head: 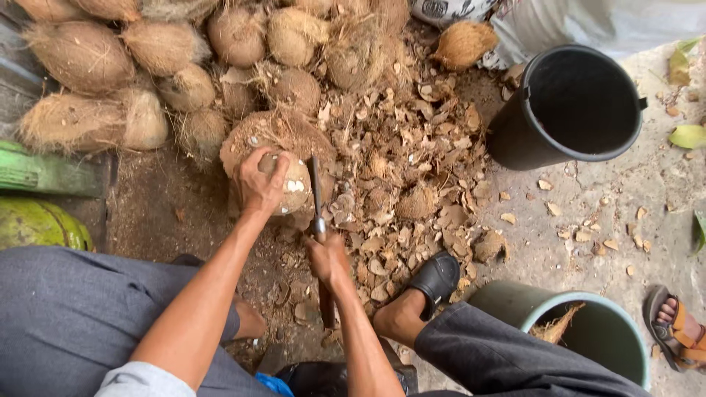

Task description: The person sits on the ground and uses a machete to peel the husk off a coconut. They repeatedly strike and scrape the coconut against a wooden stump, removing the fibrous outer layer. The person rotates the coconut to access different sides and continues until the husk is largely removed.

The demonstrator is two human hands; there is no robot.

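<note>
My left hand grips a partly peeled coconut that rests on a round husk-covered block. Pale patches show where the brown shell is chipped off. My right hand is closed around the handle of a long knife, whose dark blade stands upright against the right side of the coconut. My forearms reach forward between my knees in grey trousers.
A heap of hairy brown coconuts fills the back left. Shell chips cover the ground. A black bucket stands right, a green bucket near my black-sandalled foot. Another person's sandalled foot is at far right.
</note>
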